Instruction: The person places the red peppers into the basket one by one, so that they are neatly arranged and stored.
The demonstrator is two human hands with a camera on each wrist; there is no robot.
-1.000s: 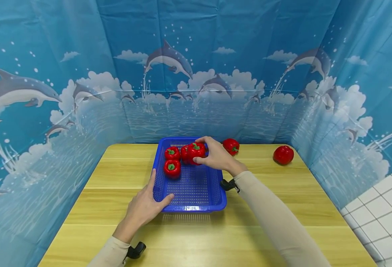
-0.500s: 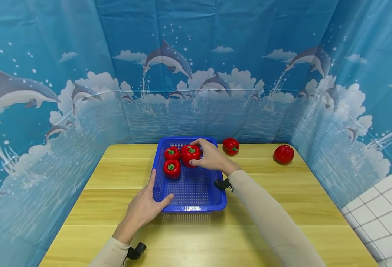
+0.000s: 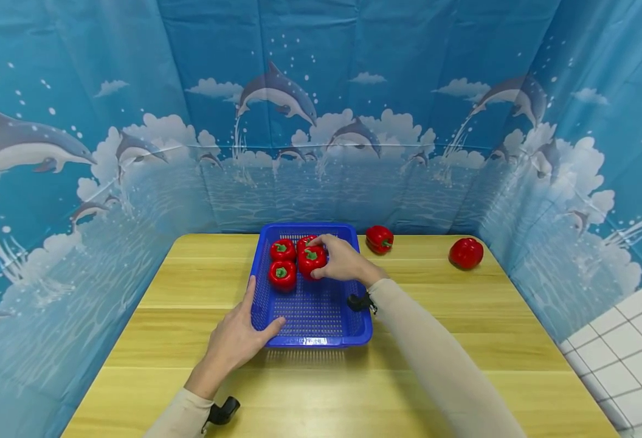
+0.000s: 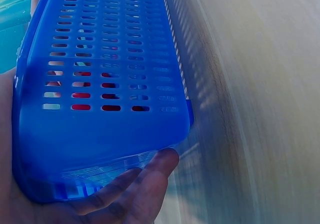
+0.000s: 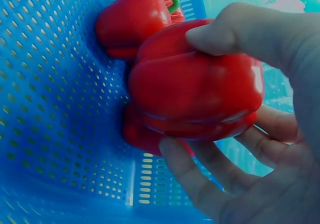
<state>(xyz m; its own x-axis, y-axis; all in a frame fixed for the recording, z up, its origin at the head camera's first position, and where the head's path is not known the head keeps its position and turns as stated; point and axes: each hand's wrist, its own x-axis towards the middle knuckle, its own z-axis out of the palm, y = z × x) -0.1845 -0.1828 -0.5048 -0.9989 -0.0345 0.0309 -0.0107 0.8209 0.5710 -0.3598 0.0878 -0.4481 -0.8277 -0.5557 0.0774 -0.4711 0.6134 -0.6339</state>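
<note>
Head view: right hand [image 3: 345,263] grips a glossy red bell pepper [image 3: 311,260], fingers curled round it.
Left hand [image 3: 237,338] holds the blue perforated plastic basket [image 3: 321,310] by its corner, fingers spread.

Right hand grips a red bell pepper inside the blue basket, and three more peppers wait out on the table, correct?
Not three. The head view shows two peppers on the table: one beside the blue basket, another farther right. The right hand does grip a red bell pepper.

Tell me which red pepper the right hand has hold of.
The pepper in the blue basket, right of the front-left one; the right hand wraps it. The rest lie untouched, two out on the table.
</note>
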